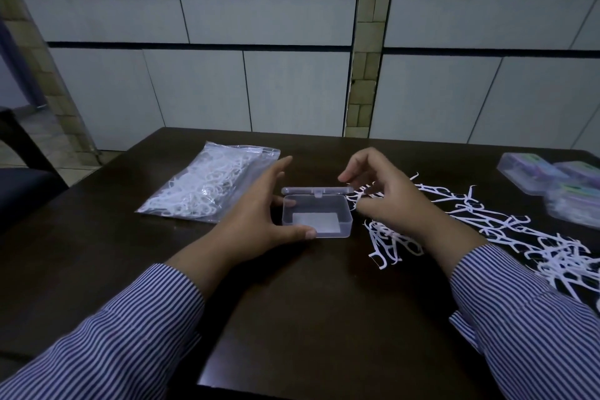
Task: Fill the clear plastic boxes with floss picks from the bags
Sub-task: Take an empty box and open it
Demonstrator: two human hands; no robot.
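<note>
A clear plastic box [337, 219] stands open on the dark table [311, 318], its lid tipped back and only a white label showing inside. My left hand [259, 211] holds the box at its left side, thumb on the front corner and a finger on the rim. My right hand [386, 195] hovers just right of the box, fingers curled over white floss picks. Loose floss picks [506, 224] lie scattered to the right. A clear zip bag of floss picks [207, 188] lies to the left of the box.
Several closed plastic boxes with coloured contents [552, 182] sit at the table's far right edge. A tiled wall stands behind the table. A dark chair [19, 185] is at the left.
</note>
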